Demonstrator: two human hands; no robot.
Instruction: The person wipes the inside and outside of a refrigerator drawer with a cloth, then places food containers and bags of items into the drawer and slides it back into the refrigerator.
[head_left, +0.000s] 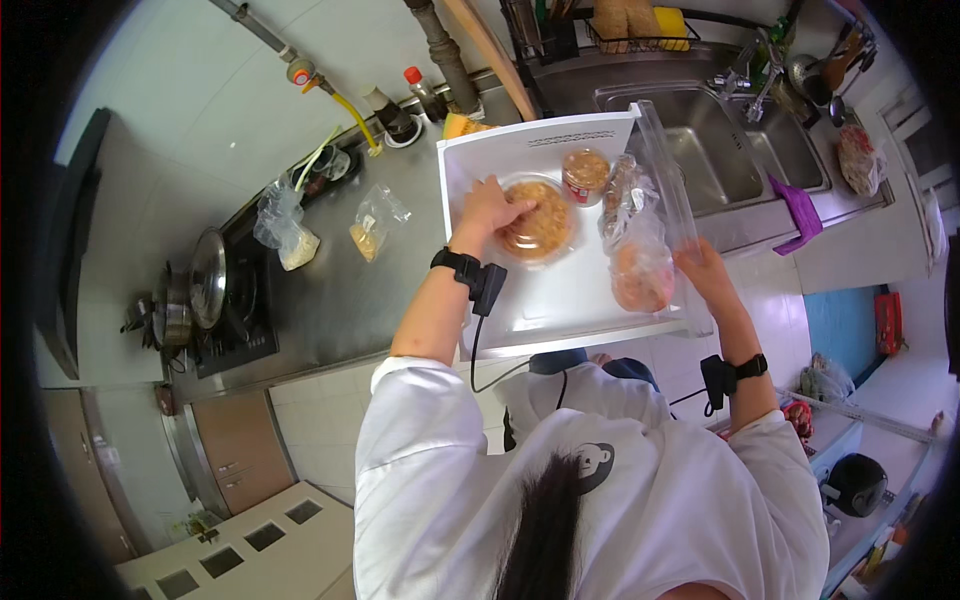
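A white plastic drawer (525, 319) with a clear front panel lies across the counter edge before me. My left hand (491, 210) reaches into it, thumb over a round clear container of brownish food (538, 225) and fingers at its rim. Near the back stands a small lidded tub (585, 176). Beside it, along the clear panel, are a plastic-wrapped dark item (628, 195) and a clear bag of pinkish-orange food (641, 274). My right hand (701, 266) grips the drawer's clear panel from outside, its fingertips partly hidden.
Two plastic bags of food (298, 244) (365, 238) lie on the steel counter (330, 300), left of the drawer. Further left is a cooktop (240, 349) with a lidded pan (208, 277). Sauce bottles (426, 96) stand behind. At right are a double sink (712, 150) and a purple cloth (796, 217).
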